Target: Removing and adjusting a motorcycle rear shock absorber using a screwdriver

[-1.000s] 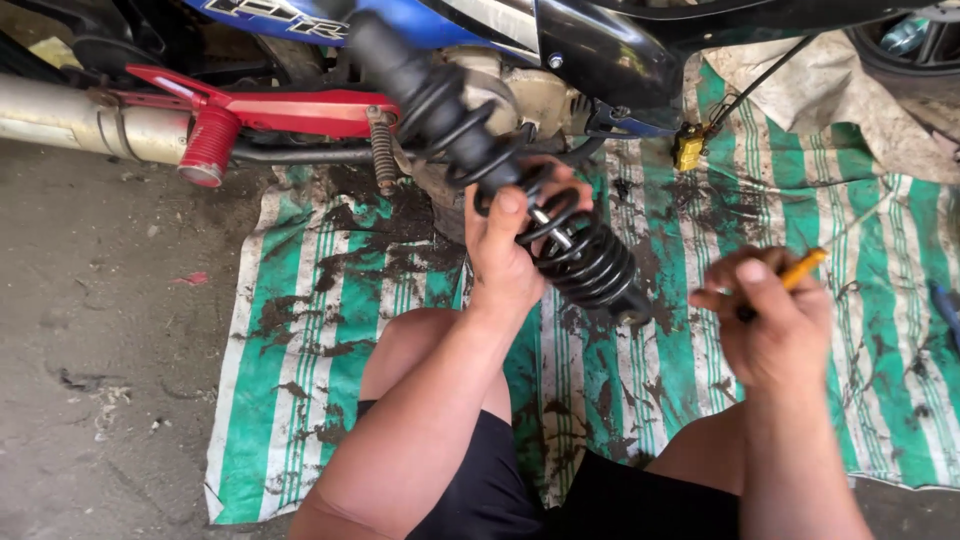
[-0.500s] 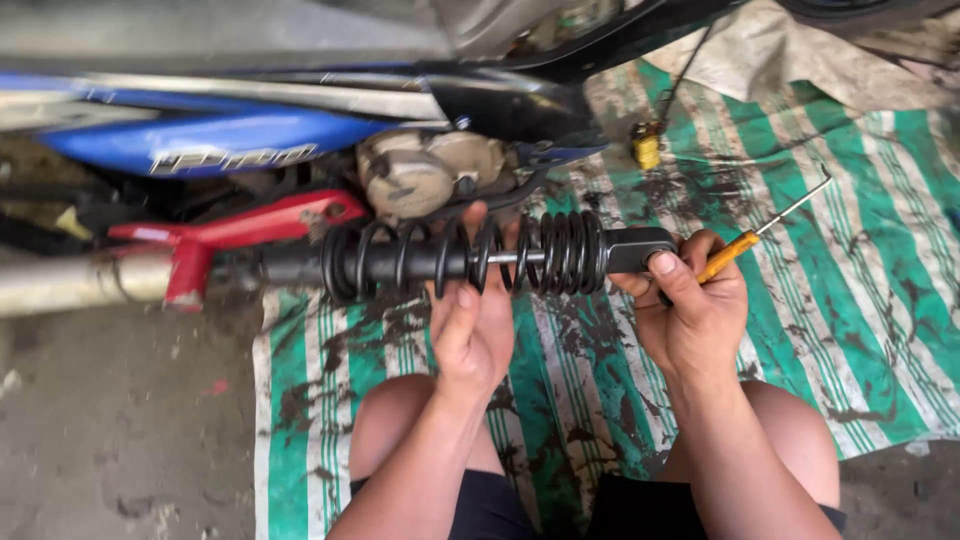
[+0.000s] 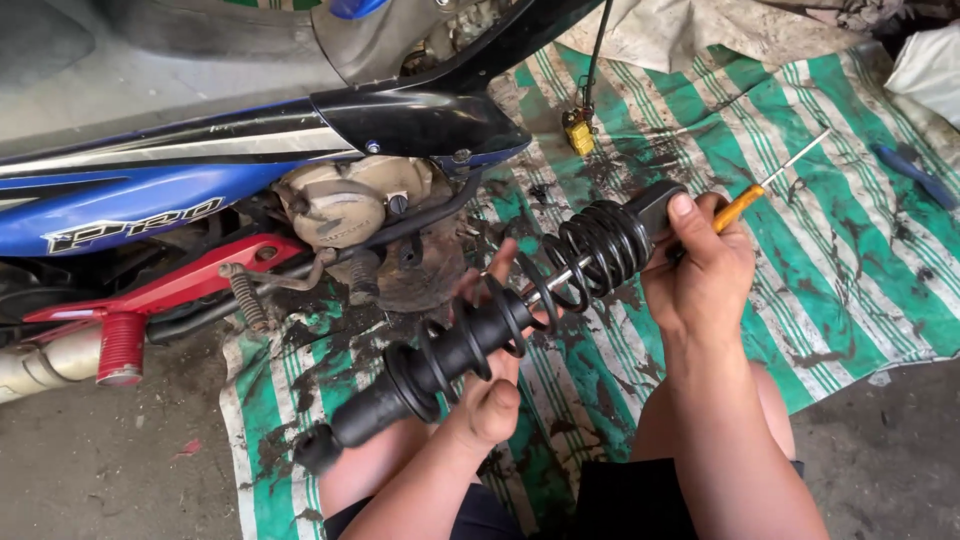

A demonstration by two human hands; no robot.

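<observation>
Green-striped tarp [image 3: 860, 250] lay under the motorbike [image 3: 250, 180]. We held the black shock absorber [image 3: 500, 320] slanted above it, left hand [image 3: 490, 390] cupping its mid, right hand [image 3: 700, 270] clenched on top end w/ screwdriver [image 3: 765, 185].

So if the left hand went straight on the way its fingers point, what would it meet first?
Probably the motorcycle engine: the left hand, under the shock absorber, points up toward it, though depth is unclear.
</observation>
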